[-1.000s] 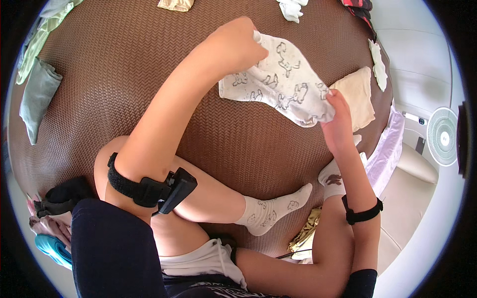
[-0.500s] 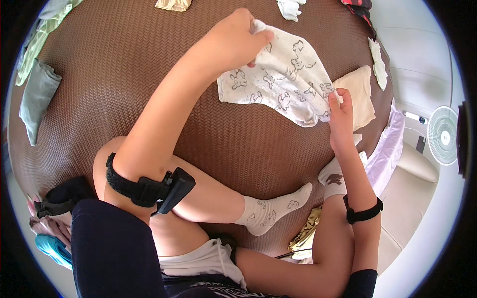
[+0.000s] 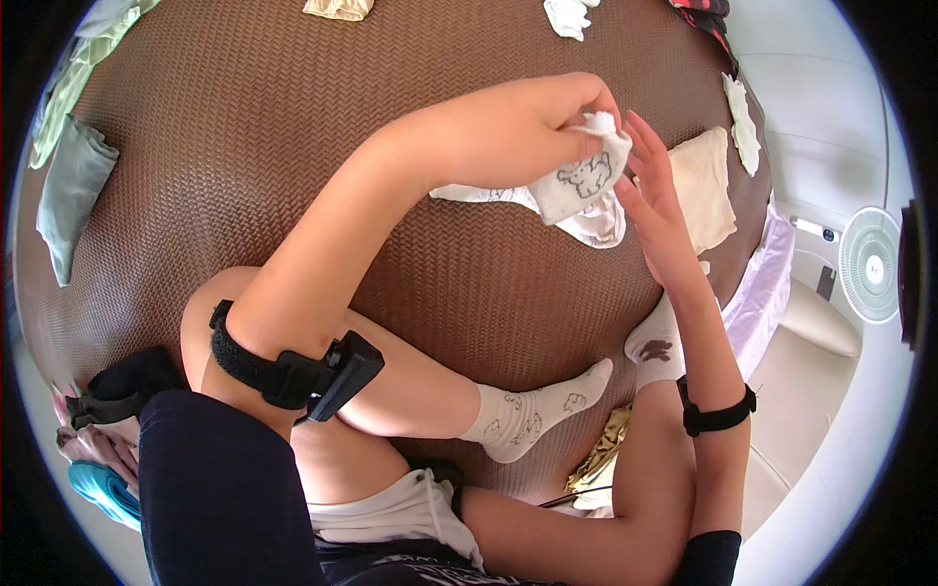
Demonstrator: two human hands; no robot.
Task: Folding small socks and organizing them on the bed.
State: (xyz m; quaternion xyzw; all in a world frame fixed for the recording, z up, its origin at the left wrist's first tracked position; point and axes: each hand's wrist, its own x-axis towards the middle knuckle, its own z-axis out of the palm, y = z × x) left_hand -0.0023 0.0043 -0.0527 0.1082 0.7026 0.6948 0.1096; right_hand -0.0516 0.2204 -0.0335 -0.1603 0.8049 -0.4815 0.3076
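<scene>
Head-worn fisheye camera looks steeply down, close over the brown mat (image 3: pixel 244 146).

The white printed garment (image 3: pixel 576 186), spread flat on the brown mat (image 3: pixel 293 146) a moment ago, is now bunched and lifted off it, only a trailing edge still lying below the hands. The left hand (image 3: pixel 532 122), which pressed the cloth's far corner down, now pinches the gathered fabric from above. The right hand (image 3: pixel 655 190), earlier gripping the near edge, is now open, fingers (image 3: pixel 640 137) spread just beside the bundle.
</scene>
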